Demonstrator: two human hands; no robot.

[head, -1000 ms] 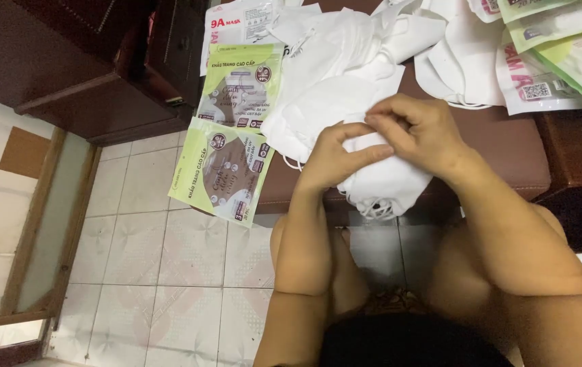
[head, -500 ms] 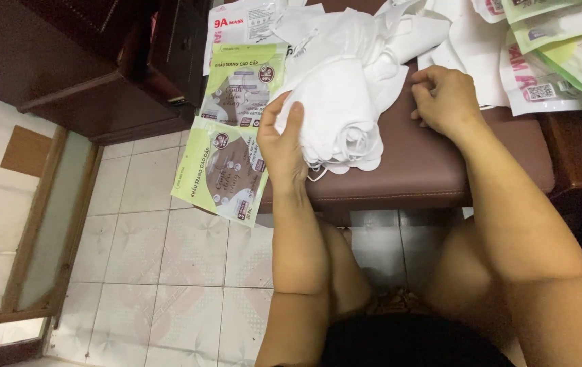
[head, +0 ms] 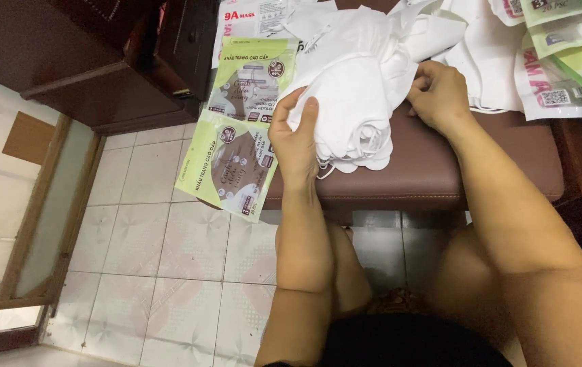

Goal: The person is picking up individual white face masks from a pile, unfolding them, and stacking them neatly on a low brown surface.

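Your left hand wraps the left side of a stack of white face masks, fingers curled over its edge, thumb on top. Your right hand pinches the stack's right side, fingers closed on the fabric. The stack sits on a brown padded stool, centre, far from your knees. Two green mask packets hang off the stool's left edge. More packets lie far right. Tiled floor below.

Bare forearms, no sleeves, dark shorts
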